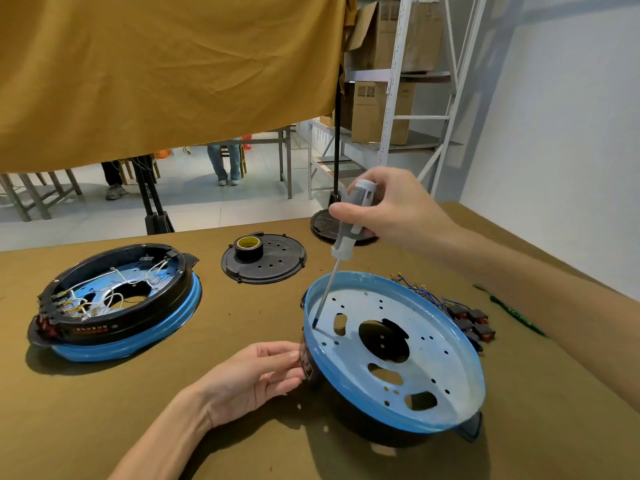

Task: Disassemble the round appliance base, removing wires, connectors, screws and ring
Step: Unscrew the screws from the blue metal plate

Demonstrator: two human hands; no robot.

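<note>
We work at a table [104, 393] under brown cloth, a mustard curtain [166, 71] ahead, shelves of boxes [381, 64] right. The round base [398, 351] sits near us, tilted, its open side up and leftward. Our left hand [256, 379] grips its rim; our right hand [391, 206] clasps a screwdriver [341, 251], nearly upright, tip down against the plate.

Bare tabletop [242, 317] between second base [114, 299] and tilted base [398, 351].
</note>
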